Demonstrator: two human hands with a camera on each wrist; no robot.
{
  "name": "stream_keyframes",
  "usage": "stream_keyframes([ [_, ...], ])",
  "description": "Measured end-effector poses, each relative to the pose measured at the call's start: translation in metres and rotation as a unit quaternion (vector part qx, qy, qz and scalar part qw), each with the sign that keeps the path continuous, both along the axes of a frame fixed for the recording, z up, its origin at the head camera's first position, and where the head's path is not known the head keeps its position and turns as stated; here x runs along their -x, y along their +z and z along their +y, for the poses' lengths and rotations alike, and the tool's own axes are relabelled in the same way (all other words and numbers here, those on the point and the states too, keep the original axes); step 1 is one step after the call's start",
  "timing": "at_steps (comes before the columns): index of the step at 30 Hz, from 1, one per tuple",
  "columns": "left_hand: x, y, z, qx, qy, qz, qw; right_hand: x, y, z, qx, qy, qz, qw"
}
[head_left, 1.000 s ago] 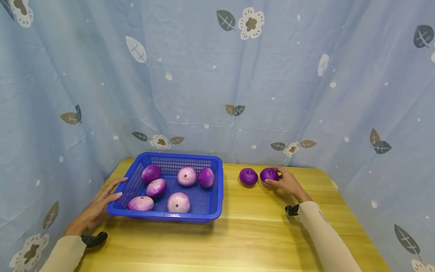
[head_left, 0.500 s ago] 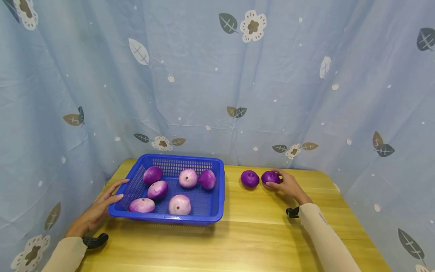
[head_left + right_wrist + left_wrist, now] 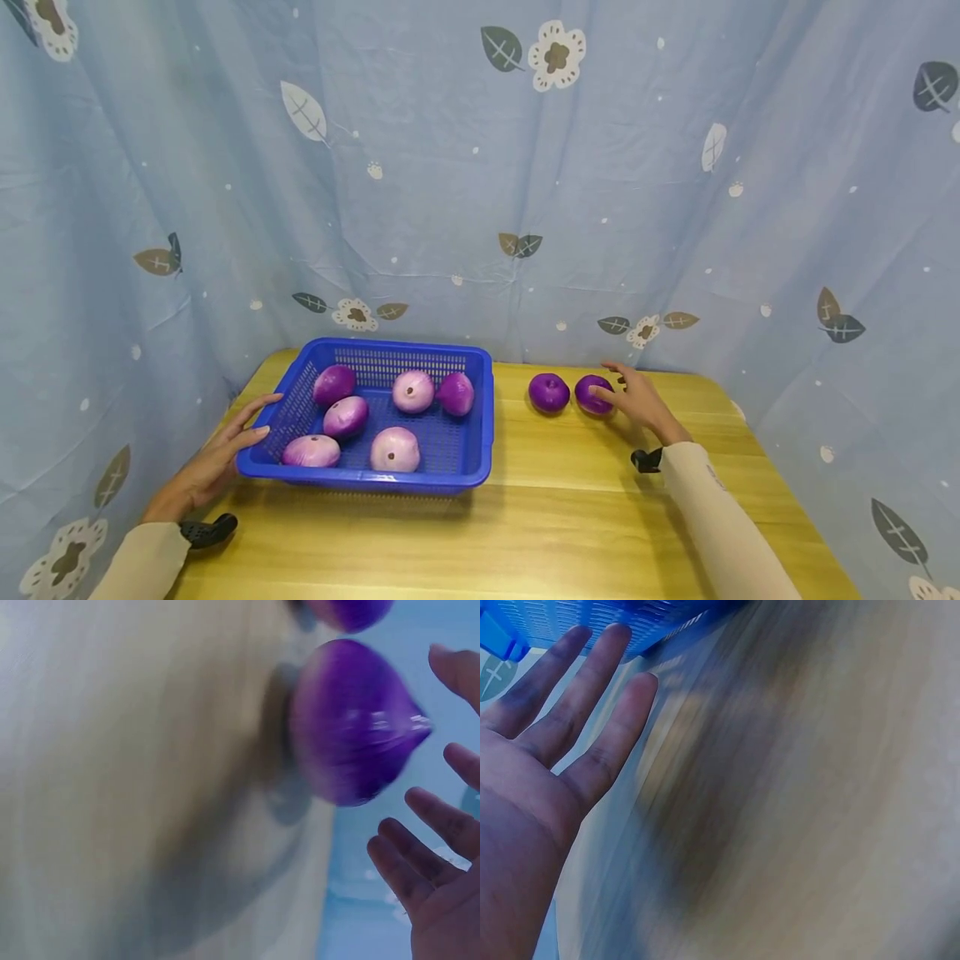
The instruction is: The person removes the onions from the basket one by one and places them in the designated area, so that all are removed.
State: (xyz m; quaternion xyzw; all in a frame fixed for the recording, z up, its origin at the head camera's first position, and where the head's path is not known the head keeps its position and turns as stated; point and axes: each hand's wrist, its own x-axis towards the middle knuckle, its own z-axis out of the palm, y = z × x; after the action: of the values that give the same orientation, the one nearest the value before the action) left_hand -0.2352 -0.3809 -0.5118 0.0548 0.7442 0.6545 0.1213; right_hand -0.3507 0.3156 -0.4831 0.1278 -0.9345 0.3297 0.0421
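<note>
On the right of the table, my right hand [image 3: 637,403] hovers over a red onion [image 3: 595,395] with fingers spread. In the right wrist view a gap separates the fingertips [image 3: 390,826] from this onion [image 3: 356,724], whose pointed tip faces the hand. A second red onion [image 3: 549,392] sits just left of it. My left hand [image 3: 213,462] lies along the left side of a blue plastic basket [image 3: 365,478], fingers nearly straight at its rim. Several red onions, such as a pale one [image 3: 394,450] and a darker one [image 3: 334,385], lie apart inside the basket.
The wooden table [image 3: 555,517] runs back to a blue patterned curtain [image 3: 420,192], which also closes in both sides. Black straps [image 3: 208,531] sit on both wrists.
My right hand has let go of the right onion; its fingers have spread and lifted off. The onion stays in place on the table. The left hand and the basket have not moved.
</note>
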Motion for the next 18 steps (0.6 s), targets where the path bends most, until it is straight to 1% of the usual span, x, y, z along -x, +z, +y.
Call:
stream_keyframes([
  [5, -0.001, 0.002, 0.000, 0.005, 0.002, 0.001, 1.0000, 0.001, 0.016, -0.003, 0.008, 0.003, 0.029, 0.9995],
  [8, -0.002, 0.004, 0.001, 0.002, 0.000, 0.006, 1.0000, 0.002, 0.026, -0.010, 0.013, 0.014, 0.040, 0.9990],
  [12, -0.003, 0.004, 0.001, -0.009, -0.007, 0.009, 0.9999, 0.001, 0.038, -0.024, 0.016, 0.031, 0.057, 0.9977],
  [15, -0.003, 0.004, 0.001, -0.009, -0.011, 0.009, 0.9999, 0.001, 0.046, -0.038, 0.011, 0.043, 0.069, 0.9966],
  [18, -0.004, 0.003, 0.002, -0.001, -0.005, 0.007, 1.0000, 0.000, 0.053, -0.051, 0.011, 0.056, 0.078, 0.9953],
])
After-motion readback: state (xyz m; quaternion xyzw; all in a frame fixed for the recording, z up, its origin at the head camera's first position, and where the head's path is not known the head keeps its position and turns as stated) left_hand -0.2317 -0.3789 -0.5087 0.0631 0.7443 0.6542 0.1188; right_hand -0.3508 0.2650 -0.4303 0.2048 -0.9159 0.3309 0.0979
